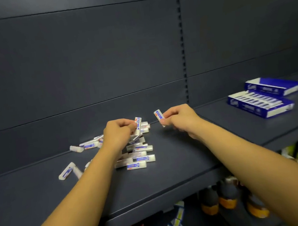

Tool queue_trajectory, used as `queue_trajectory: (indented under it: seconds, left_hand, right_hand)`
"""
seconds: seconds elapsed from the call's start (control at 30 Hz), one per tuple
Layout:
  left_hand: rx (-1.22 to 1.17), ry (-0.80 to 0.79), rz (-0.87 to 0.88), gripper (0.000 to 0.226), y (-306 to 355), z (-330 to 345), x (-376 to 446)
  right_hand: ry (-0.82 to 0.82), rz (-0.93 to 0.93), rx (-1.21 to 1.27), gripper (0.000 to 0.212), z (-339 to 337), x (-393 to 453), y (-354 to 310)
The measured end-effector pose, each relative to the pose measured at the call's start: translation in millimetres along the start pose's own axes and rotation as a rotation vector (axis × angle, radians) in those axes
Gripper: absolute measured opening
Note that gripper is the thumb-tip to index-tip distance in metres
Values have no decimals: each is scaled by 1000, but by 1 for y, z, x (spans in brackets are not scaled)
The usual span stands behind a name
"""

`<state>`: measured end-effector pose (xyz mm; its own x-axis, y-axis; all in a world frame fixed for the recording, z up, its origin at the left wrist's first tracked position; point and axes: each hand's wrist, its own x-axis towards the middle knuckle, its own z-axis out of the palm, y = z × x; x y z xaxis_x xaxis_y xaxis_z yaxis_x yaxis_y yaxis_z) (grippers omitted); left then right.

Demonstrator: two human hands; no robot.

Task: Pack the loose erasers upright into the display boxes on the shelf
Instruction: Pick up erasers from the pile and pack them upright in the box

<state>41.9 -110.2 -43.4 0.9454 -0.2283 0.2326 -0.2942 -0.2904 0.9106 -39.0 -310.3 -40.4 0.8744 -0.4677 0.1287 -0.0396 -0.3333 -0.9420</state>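
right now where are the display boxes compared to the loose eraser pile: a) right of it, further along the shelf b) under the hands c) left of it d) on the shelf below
a: the two blue display boxes sit on the shelf well to the right of the loose eraser pile.

white-blue erasers (139,154) scattered; boxes (260,104) rightward

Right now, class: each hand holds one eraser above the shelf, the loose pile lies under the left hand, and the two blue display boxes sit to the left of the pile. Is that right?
One thing is wrong: the boxes sit to the right of the pile, past the right hand. The head view shows it. The rest holds: each hand, left too, holds one eraser above the shelf.
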Motion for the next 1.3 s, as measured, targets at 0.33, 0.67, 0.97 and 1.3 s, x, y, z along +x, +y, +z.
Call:
queue_trajectory:
  seconds: [0.33,0.67,0.97,1.3]
  left_hand:
    - [34,-47,47,14,56,84,-31]
    - [157,-35,44,16,96,178,-78]
    - [207,-85,61,12,119,239,-82]
    - [307,-256,127,13,132,299,-34]
  right_hand:
    - [55,-5,-51,5,-99,-24,23]
    - [9,25,-56,7,-207,-53,64]
    - [-2,43,-29,8,-266,-41,94]
    - [27,40,-12,15,-318,16,111]
